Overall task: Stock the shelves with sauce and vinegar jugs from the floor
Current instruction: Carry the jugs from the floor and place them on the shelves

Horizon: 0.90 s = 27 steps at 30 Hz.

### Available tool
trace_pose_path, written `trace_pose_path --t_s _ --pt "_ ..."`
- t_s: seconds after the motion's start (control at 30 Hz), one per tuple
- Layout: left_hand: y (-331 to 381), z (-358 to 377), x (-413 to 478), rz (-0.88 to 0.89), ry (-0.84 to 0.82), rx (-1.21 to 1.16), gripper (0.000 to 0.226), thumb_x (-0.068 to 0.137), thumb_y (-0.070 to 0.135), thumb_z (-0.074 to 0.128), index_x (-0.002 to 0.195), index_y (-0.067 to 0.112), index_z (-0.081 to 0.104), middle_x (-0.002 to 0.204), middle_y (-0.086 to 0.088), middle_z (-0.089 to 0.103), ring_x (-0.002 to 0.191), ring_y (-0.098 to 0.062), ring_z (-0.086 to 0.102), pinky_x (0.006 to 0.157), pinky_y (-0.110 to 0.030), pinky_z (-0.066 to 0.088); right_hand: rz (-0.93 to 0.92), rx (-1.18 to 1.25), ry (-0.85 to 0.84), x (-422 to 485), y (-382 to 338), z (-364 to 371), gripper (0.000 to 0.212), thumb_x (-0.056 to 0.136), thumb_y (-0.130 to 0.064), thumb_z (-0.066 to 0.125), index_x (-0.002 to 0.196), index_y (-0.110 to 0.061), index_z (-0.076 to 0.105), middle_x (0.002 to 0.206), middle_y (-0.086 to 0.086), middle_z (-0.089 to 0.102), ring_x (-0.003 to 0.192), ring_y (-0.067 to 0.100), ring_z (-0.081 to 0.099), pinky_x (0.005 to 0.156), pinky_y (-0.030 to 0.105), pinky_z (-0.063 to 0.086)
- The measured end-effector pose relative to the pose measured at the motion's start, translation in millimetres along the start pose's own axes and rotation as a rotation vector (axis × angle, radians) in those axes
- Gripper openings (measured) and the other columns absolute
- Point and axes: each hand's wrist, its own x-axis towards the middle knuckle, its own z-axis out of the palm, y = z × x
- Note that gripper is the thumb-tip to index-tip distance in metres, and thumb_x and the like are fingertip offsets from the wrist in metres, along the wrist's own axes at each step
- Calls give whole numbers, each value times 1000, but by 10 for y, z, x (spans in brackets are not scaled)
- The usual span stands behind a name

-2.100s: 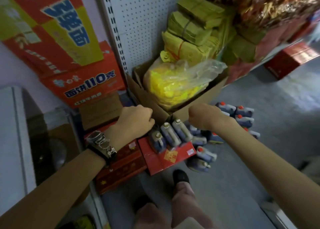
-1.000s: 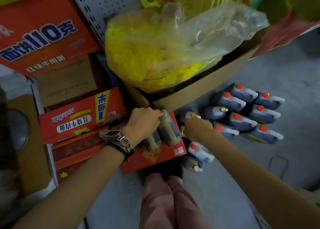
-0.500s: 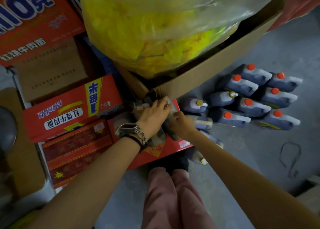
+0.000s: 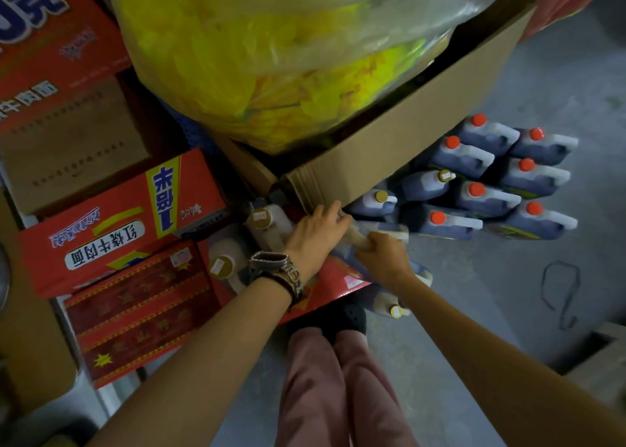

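At bottom centre the person's pink trouser legs (image 4: 311,379) stand on the grey floor (image 4: 508,260); a gold-capped jug (image 4: 389,306) lies just beside the dark shoe (image 4: 342,318). Just above, the right hand (image 4: 382,257) curls round the pale neck of a jug (image 4: 360,235) at the edge of the flat red box (image 4: 338,284); the left hand (image 4: 315,233) lays fairly straight fingers over the same jug, though blur hides the contact. Two pale jugs (image 4: 261,219) sit left of that wrist; right of centre, red-capped jugs (image 4: 491,182) crowd the floor. No stocked shelf shows, so the work seems barely begun. The cardboard box (image 4: 423,125) overhangs the hands closely; free floor lies lower right, so drawing the jug back looks wisest.
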Motion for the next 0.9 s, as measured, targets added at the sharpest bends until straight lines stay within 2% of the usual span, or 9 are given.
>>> trace_pose_path --t_s 0.07,0.23,0.4,0.47,0.57,0.63,0.73,0.83,0.9 --pt "65 85 1 29 14 -34 44 94 2 33 137 10 32 143 -14 25 123 -29 38 86 -32 43 -3 24 44 -20 124 -35 20 85 -16 58 97 -1 65 84 18 60 79 32 53 67 32 33" --pt "92 142 36 43 76 -174 52 86 15 63 132 15 39 140 -6 30 121 -23 40 84 -30 40 -53 -24 123 -67 223 -223 20 86 -19 58 94 -4 68 93 21 66 91 38 59 69 32 36" --pt "48 -41 80 119 195 -288 62 82 13 68 137 17 39 141 0 36 116 -23 42 88 -30 41 -118 10 175 -117 123 -535 27 81 -31 59 81 -5 66 82 21 66 78 37 57 63 29 30" --pt "19 -132 66 142 237 -409 65 79 10 71 137 15 41 138 -2 37 116 -24 46 89 -31 42 -169 11 177 -193 29 -722 16 81 -25 63 73 -11 64 75 19 59 70 29 47 63 28 27" --pt "-30 -314 27 214 281 -585 72 76 4 73 138 12 38 135 -5 38 113 -25 53 88 -35 48 -236 10 223 -354 -120 -1012 20 81 -22 64 66 -20 52 64 5 49 66 23 45 60 30 32" --pt "-64 -484 0 236 322 -693 79 75 6 75 142 11 34 139 -6 37 122 -18 46 97 -29 43 -280 11 274 -479 -233 -1207 29 79 -23 65 59 -21 45 59 2 48 62 20 46 57 29 30" --pt "-81 -799 -50 246 383 -830 92 71 13 82 145 14 28 144 -1 37 126 0 35 102 -7 30 -353 10 327 -711 -420 -1510 39 77 -21 66 52 -25 37 50 -4 43 51 15 41 51 29 24" --pt "-38 -1107 -98 254 407 -916 99 65 22 86 143 22 25 142 4 40 126 -4 44 101 -17 38 -398 20 379 -965 -536 -1799 38 76 -17 65 52 -27 38 50 -11 41 49 12 40 46 26 25" --pt "5 -1260 -138 289 430 -936 98 60 32 87 139 28 28 137 9 43 126 -4 44 103 -22 38 -431 17 410 -1137 -570 -1963 30 76 -16 65 54 -22 46 51 -4 46 50 15 43 49 27 29"
